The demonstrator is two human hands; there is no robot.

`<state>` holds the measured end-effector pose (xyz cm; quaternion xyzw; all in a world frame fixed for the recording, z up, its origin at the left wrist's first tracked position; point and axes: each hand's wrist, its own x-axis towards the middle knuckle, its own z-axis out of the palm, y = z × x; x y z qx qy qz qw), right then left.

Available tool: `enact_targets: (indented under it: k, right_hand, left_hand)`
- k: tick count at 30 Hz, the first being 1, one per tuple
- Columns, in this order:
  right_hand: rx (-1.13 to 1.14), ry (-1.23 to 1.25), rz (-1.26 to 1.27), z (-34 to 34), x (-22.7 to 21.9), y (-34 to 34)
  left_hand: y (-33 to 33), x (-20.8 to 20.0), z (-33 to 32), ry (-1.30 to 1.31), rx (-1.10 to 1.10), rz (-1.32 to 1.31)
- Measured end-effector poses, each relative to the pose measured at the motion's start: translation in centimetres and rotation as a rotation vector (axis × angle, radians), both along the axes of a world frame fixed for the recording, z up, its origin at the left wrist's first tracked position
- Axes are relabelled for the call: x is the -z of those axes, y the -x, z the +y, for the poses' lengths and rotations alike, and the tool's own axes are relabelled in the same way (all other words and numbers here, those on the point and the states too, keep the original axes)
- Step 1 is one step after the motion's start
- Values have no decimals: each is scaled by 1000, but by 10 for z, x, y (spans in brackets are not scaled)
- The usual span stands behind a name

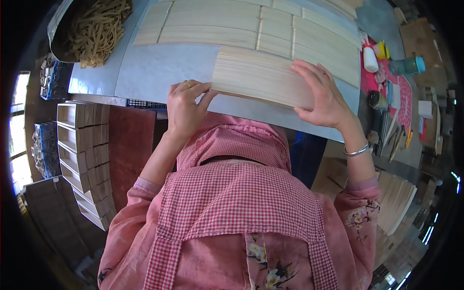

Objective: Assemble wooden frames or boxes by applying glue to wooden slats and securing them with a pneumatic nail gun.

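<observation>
Nearest the camera is the person's own front, a pink floral shirt under a red-and-white checked apron [232, 193], with both forearms rising from it toward the counter [159, 72]. The left hand [186, 108], a ring on one finger, pinches the near left corner of a bundle of thin pale wooden strips [261, 77]; its grip is closed on that corner, thumb on top and fingers curled beneath. The right hand [324, 94], with a silver bangle [356, 151] at the wrist, lies spread over the right end of the same bundle, palm down and fingers extended, pressing rather than clasping. The bundle lies flat near the front edge of the grey counter, slightly tilted, its long side running left to right between the two hands. To the lower left, beside the counter, stand stacks of small wooden boxes [84, 154]. Just beyond the bundle, more wooden strips are laid out in flat rows [251, 24] across the counter. At the far left sits a heap of tan rubber bands [99, 29]. To the right, on a red cloth [403, 96], lie a white bottle [370, 59], a teal cup [408, 65] and assorted hand tools [389, 133].
</observation>
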<state>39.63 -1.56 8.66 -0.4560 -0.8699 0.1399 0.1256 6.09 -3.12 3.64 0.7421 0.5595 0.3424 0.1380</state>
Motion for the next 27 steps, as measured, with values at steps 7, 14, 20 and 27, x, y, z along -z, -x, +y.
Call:
enact_targets:
  k: [7,14,20,27]
  right_hand:
    - [-46,-97,-114,6,20,-10]
    - [-47,58,-158,5,5,7]
    - [-45,56,-210,3,6,10]
    - [193,-246,215,-35,-4,-7]
  left_hand:
    - [5,5,-1,-80,31,97]
    - [7,1,-9,-53,13,106]
    - [5,-1,-9,-91,20,105]
    - [2,-3,-4,-63,19,103]
